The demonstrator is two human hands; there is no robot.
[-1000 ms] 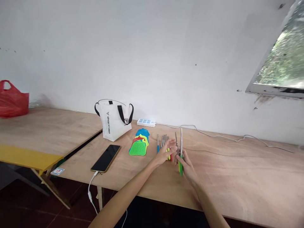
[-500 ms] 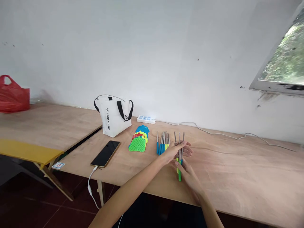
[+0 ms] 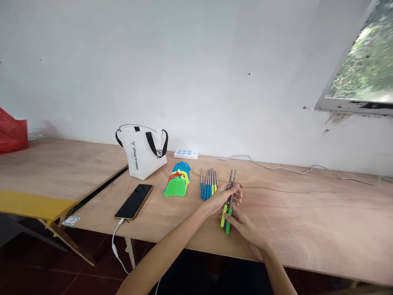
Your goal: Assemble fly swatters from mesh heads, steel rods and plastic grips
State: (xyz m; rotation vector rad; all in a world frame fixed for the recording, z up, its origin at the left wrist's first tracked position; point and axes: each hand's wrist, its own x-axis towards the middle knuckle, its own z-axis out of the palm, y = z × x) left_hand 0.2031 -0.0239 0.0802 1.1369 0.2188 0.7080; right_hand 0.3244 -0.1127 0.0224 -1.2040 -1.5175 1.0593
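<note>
My left hand (image 3: 221, 197) is wrapped around the metal shafts of a few telescopic fly swatter handles, thumb in front and fingers behind. Lower down, my right hand (image 3: 247, 229) holds their coloured grips. A yellow-grip handle (image 3: 224, 216) and a green-grip handle (image 3: 228, 223) show clearly; a bit of blue peeks out between them. The bundle leans slightly, tips away from me. Just left of my left hand, several more handles (image 3: 206, 188) with blue, yellow and red grips lie side by side. Beyond them sits an overlapping stack of mesh fly swatter heads (image 3: 175, 187), green on top.
A phone (image 3: 134, 201) with a white charging cable lies on the left of the wooden table (image 3: 307, 221). Behind it stands a white bag (image 3: 144, 157) with black straps. A power strip (image 3: 186, 154) sits by the wall, its cord running right. A red plastic bag (image 3: 12, 133) is far left.
The held handles have closed up and tilted, yellow grip swinging left of the green one; two tips show instead of three. My view has turned slightly right.
</note>
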